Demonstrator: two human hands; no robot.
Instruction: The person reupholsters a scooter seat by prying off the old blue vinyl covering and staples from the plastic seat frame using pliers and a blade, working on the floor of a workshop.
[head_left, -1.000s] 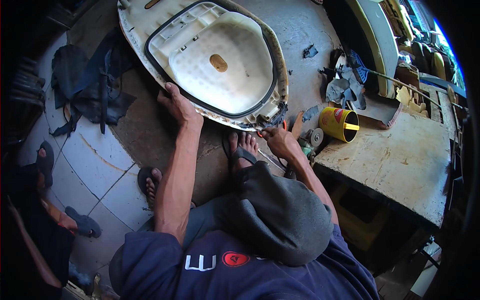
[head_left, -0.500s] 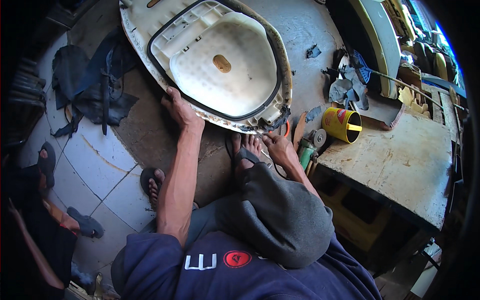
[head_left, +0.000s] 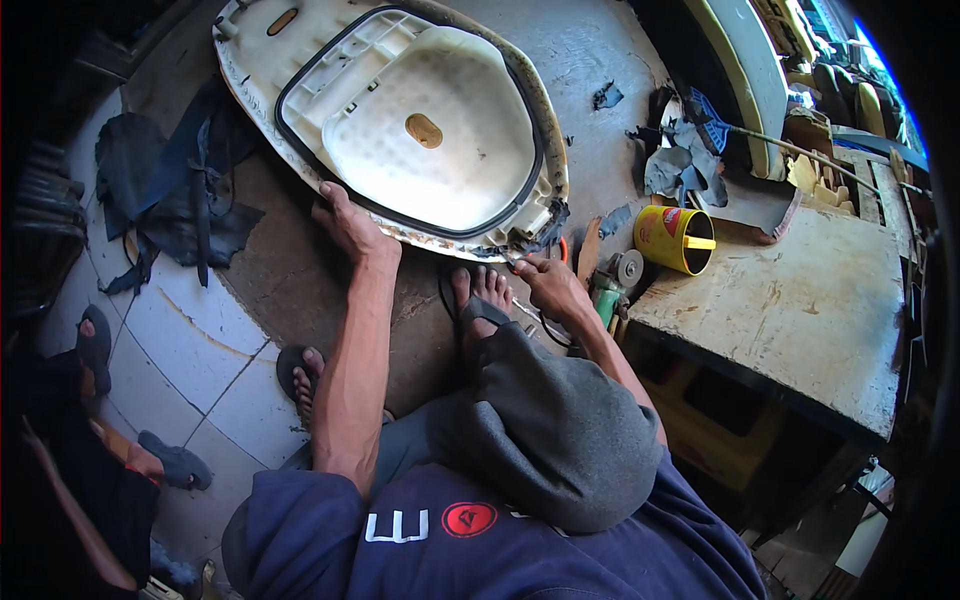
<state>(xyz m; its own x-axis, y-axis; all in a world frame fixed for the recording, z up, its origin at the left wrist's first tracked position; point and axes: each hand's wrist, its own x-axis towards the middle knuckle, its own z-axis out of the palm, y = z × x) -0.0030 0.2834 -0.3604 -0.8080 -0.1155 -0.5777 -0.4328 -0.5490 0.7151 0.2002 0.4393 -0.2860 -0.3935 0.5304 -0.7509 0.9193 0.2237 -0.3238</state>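
A cream plastic seat base [head_left: 450, 160] with a dark rubber ring lies at the top, its rim stained and its lower right corner covered in torn black material. My left hand [head_left: 345, 218] grips the base's left edge, thumb over the rim. My right hand [head_left: 548, 290] is closed at the bottom right of that rim, on a small tool I cannot make out clearly. An orange loop [head_left: 563, 250] shows just past those fingers. My bare foot [head_left: 483, 295] is beneath the base, between my hands.
A green angle grinder [head_left: 610, 290] and a yellow tin [head_left: 673, 240] sit by a worn bench [head_left: 770, 330] at right. Black scraps [head_left: 170, 190] lie left, grey ones [head_left: 680, 170] right, near a long-handled blue tool [head_left: 715, 125]. Another person's sandalled feet [head_left: 172, 460] are at lower left.
The seat base and both my hands have shifted slightly left and up in the picture since half a second ago, as has much of the background. My grip looks the same.
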